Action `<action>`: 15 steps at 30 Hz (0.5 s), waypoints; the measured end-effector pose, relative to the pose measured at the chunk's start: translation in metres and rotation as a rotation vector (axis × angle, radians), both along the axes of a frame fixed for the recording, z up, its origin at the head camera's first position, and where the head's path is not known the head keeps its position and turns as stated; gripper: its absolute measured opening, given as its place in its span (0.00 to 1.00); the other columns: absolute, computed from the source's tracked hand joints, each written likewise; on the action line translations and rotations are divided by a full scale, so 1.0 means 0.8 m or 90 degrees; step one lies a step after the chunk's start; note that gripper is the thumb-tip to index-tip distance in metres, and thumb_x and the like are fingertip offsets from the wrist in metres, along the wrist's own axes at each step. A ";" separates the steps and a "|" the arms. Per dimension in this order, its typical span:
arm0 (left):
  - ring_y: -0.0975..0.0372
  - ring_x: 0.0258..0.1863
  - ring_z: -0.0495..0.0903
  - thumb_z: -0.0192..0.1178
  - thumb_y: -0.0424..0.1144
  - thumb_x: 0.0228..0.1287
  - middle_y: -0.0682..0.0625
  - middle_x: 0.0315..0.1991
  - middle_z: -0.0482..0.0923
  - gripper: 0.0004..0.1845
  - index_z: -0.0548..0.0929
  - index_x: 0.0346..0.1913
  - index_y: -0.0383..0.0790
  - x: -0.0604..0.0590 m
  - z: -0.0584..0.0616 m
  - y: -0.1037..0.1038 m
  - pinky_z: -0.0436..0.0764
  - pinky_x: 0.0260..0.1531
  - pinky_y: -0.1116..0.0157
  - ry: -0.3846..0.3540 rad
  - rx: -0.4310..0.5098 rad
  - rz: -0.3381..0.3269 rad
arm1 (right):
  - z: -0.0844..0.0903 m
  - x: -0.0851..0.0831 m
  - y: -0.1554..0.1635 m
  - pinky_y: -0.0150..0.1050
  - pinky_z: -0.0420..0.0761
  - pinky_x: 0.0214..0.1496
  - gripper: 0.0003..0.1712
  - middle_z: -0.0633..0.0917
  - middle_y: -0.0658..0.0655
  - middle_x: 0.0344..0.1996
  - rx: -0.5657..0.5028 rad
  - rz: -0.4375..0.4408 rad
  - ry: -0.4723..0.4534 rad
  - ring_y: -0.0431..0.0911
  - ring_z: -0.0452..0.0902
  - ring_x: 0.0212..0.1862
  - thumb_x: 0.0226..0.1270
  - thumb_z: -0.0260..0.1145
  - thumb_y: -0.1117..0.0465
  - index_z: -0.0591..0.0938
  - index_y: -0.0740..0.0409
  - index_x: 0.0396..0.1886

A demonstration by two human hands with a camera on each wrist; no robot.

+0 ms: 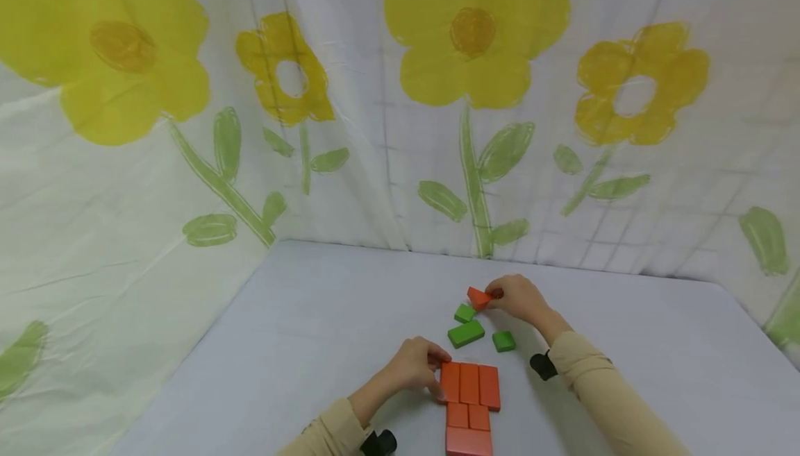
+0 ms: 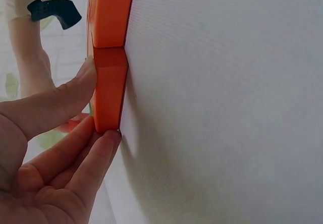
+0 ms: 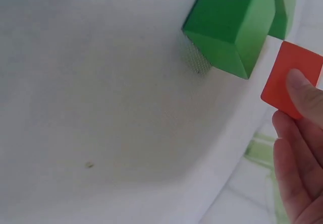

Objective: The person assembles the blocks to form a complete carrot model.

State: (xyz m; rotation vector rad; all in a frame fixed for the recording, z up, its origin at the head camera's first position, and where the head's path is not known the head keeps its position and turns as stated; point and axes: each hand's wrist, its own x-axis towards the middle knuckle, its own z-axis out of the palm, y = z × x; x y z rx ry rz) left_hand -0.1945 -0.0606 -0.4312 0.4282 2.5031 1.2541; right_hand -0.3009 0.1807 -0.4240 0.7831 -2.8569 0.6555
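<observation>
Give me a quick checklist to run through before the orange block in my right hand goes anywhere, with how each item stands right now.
1. Right hand has a grip on the orange block: ok, fingers pinch it.
2. Block lifted off the table: cannot tell.
3. Left hand steadies the orange row: ok, thumb and fingers touch its left end block.
4. Orange row lies flat, blocks side by side: ok.
5. Green blocks kept out of the way: not ok, three lie between the held block and the row.
</observation>
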 end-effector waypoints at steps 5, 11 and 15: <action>0.62 0.35 0.79 0.78 0.22 0.34 0.49 0.36 0.84 0.23 0.86 0.41 0.31 -0.001 -0.001 0.000 0.80 0.38 0.66 0.005 -0.014 0.003 | 0.008 0.029 0.007 0.39 0.78 0.34 0.10 0.86 0.53 0.29 -0.018 0.005 -0.017 0.43 0.79 0.31 0.54 0.74 0.66 0.87 0.64 0.36; 0.61 0.35 0.80 0.78 0.21 0.33 0.48 0.36 0.84 0.23 0.87 0.40 0.31 0.000 -0.002 0.002 0.80 0.38 0.66 0.003 -0.007 0.005 | 0.013 0.087 0.013 0.34 0.79 0.32 0.09 0.86 0.49 0.28 -0.040 0.069 0.009 0.39 0.80 0.30 0.51 0.76 0.67 0.88 0.61 0.34; 0.60 0.36 0.81 0.77 0.21 0.34 0.47 0.37 0.85 0.23 0.86 0.41 0.31 -0.001 0.000 0.002 0.81 0.40 0.63 0.002 -0.011 0.006 | 0.022 0.126 0.011 0.32 0.79 0.32 0.09 0.86 0.46 0.27 -0.049 0.113 -0.010 0.34 0.78 0.30 0.51 0.76 0.65 0.88 0.59 0.34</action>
